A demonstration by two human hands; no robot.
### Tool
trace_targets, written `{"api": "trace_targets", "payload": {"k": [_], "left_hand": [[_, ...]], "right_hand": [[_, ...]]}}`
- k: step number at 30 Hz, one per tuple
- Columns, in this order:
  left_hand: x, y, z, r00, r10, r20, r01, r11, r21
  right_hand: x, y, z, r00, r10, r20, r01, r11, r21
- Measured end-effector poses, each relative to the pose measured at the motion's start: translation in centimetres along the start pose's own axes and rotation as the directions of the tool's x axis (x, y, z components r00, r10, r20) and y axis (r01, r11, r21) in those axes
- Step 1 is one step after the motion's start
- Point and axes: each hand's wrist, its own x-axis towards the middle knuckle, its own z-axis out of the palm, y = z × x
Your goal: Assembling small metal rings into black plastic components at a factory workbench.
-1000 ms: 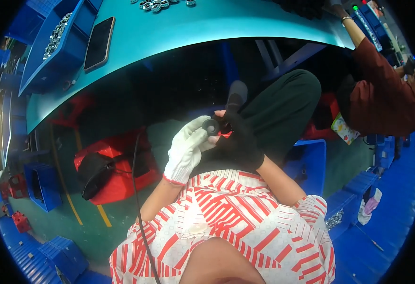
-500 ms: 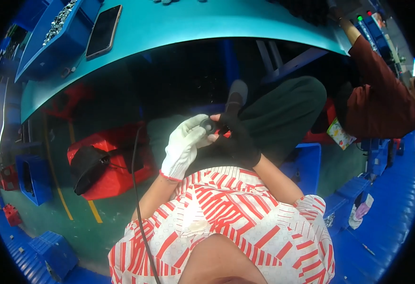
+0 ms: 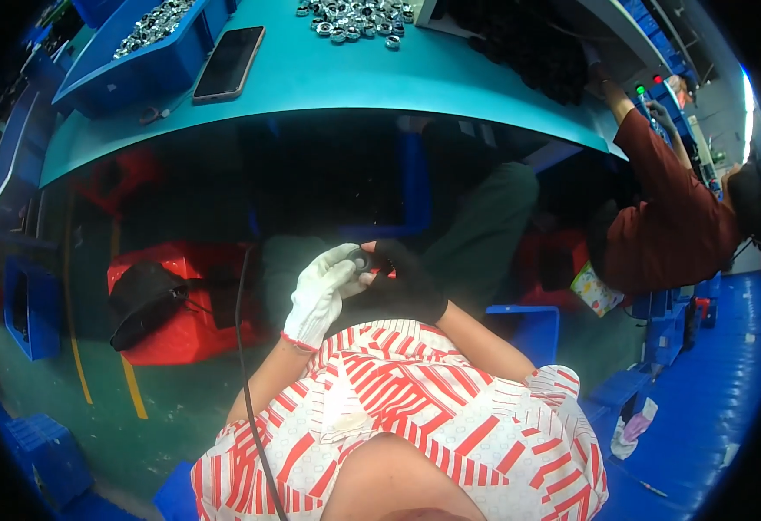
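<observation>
Tilted further down since half a second ago, with hands drawn lower in view and more teal bench [image 3: 450, 82] showing above. Held together over the lap: white-gloved left hand [image 3: 318, 293] and black-gloved right hand [image 3: 405, 280] both pinching a small dark part [image 3: 364, 260], fingertips meeting between them. Too small to tell its long axis or heading. Further out: red crate [image 3: 176, 300], phone [image 3: 228, 62], metal nuts [image 3: 354, 17].

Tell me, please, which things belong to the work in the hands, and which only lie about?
In the work:
- left hand, white glove
- right hand, black glove
- small dark part between both hands

Lying about:
- phone on the teal table
- metal nuts
- blue bin
- black bag
</observation>
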Motion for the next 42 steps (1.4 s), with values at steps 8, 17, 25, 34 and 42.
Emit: {"api": "trace_targets", "payload": {"k": [8, 17, 25, 34, 42], "left_hand": [[-0.9, 0.1, 0.1, 0.991, 0.071, -0.110, -0.070, 0.997, 0.014], [-0.2, -0.6, 0.0, 0.993, 0.072, -0.095, -0.073, 0.997, -0.002], [1.0, -0.7, 0.6, 0.983, 0.061, -0.175, -0.051, 0.997, 0.065], [3.1, 0.4, 0.0, 0.987, 0.024, -0.160, -0.018, 0.999, 0.040], [5.9, 1.8, 0.6, 0.991, 0.024, -0.132, -0.018, 0.999, 0.045]], "right_hand": [[1.4, 0.8, 0.8, 0.998, -0.006, 0.064, 0.002, 0.998, 0.067], [1.3, 1.6, 0.4, 0.997, 0.016, 0.075, -0.029, 0.983, 0.180], [2.6, 1.3, -2.1, 0.991, -0.038, 0.131, 0.039, 0.999, -0.004], [16.6, -6.2, -11.8, 0.686, -0.668, -0.288, 0.397, 0.676, -0.621], [26.5, -5.1, -16.8, 0.873, -0.473, -0.121, 0.152, 0.498, -0.854]]}}
